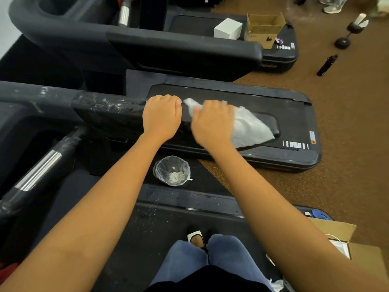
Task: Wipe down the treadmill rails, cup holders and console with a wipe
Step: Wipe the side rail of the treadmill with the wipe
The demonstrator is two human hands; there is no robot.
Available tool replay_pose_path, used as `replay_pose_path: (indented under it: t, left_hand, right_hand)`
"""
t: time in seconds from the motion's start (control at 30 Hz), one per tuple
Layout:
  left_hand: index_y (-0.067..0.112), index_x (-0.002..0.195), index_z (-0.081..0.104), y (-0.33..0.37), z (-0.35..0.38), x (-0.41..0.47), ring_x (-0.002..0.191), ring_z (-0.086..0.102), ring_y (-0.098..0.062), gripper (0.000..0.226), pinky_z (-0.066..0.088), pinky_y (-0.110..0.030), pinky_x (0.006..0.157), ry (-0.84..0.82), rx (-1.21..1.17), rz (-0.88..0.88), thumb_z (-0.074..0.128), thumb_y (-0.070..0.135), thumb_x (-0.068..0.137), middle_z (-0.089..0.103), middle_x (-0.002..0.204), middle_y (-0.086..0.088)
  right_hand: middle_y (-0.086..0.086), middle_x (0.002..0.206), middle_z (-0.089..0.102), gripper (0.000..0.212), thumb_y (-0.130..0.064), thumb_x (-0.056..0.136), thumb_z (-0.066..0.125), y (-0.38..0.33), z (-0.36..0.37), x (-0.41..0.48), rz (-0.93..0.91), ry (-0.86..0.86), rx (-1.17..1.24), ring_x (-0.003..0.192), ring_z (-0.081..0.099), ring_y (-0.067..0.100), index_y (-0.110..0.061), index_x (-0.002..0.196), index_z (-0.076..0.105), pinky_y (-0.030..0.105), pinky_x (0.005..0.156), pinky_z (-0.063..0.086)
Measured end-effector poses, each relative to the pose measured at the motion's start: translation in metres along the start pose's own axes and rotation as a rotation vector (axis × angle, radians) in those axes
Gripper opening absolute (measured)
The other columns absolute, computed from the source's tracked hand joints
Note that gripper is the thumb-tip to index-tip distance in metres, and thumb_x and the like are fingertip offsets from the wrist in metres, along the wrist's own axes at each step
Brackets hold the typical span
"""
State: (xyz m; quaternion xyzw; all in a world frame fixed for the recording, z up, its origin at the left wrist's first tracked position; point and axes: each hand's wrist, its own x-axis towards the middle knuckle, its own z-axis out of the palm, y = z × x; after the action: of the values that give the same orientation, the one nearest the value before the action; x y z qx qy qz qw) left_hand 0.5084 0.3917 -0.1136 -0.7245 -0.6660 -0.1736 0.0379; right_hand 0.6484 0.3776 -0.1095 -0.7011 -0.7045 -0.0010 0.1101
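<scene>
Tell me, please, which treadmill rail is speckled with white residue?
The nearer rail, under the left hand; the farther rail behind it looks evenly dark and clean.

Bright, even indoor light, with wide-angle bending and some motion blur.

We see soft, diffuse light that seems to fall from above: the top of the black rail [109,110] carries a pale sheen, and the silver grip [40,169] shows a strong band of glare. We find no hard shadows anywhere. Our right hand [212,123] and the wipe [250,127] it holds are smeared by motion blur, while the left hand [162,116] on the rail is sharper. Straight treadmill lines bow toward the corners, and a hazy smear lies over the floor beside the cardboard box [260,31] at the top right.
</scene>
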Motion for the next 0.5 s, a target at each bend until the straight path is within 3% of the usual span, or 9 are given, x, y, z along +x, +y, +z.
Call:
replay_pose_path:
  t: [0.07, 0.17, 0.33, 0.43, 0.5]
  left_hand:
    - [0.014, 0.073, 0.054, 0.000, -0.001, 0.000, 0.069, 0.053, -0.022, 0.037, 0.032, -0.032, 0.069, -0.009, 0.018, 0.004, 0.028, 0.021, 0.097, 0.055, 0.069, -0.002]
    - [0.011, 0.084, 0.064, -0.003, -0.001, 0.001, 0.075, 0.057, -0.023, 0.042, 0.039, -0.035, 0.075, -0.003, -0.007, 0.018, 0.027, 0.022, 0.100, 0.063, 0.077, -0.004]
    - [0.012, 0.093, 0.070, -0.004, -0.001, 0.001, 0.077, 0.060, -0.024, 0.046, 0.043, -0.038, 0.079, 0.009, -0.014, 0.041, 0.026, 0.023, 0.100, 0.070, 0.084, -0.006]
    - [0.012, 0.097, 0.070, -0.003, 0.000, 0.001, 0.081, 0.061, -0.025, 0.044, 0.042, -0.039, 0.082, 0.013, -0.015, 0.035, 0.028, 0.022, 0.100, 0.070, 0.088, -0.006]
    - [0.012, 0.092, 0.069, -0.002, 0.001, 0.001, 0.078, 0.060, -0.024, 0.044, 0.042, -0.039, 0.080, 0.007, 0.000, 0.024, 0.027, 0.022, 0.100, 0.069, 0.084, -0.004]
  right_hand:
    - [0.010, 0.106, 0.065, 0.051, -0.041, 0.099, 0.023, -0.013, 0.003, 0.000, -0.152, -0.016, 0.057, 0.103, 0.057, 0.032, -0.008, 0.108, 0.060, 0.043, 0.098, 0.038]
    - [0.004, 0.103, 0.063, 0.045, -0.042, 0.098, 0.022, 0.024, 0.002, -0.004, -0.300, 0.014, 0.068, 0.097, 0.057, 0.027, -0.014, 0.109, 0.055, 0.039, 0.089, 0.040]
    - [0.005, 0.106, 0.064, 0.052, -0.053, 0.096, 0.029, 0.105, -0.004, -0.022, -0.028, 0.125, 0.012, 0.102, 0.056, 0.027, -0.011, 0.111, 0.058, 0.041, 0.095, 0.038]
    - [0.011, 0.101, 0.065, 0.057, -0.051, 0.095, 0.027, 0.069, -0.005, -0.013, 0.106, 0.090, -0.031, 0.100, 0.056, 0.033, -0.007, 0.102, 0.061, 0.046, 0.097, 0.036]
    - [0.012, 0.099, 0.065, 0.054, -0.049, 0.096, 0.025, 0.024, -0.002, -0.003, 0.013, 0.021, -0.027, 0.096, 0.057, 0.032, -0.007, 0.100, 0.061, 0.045, 0.091, 0.039]
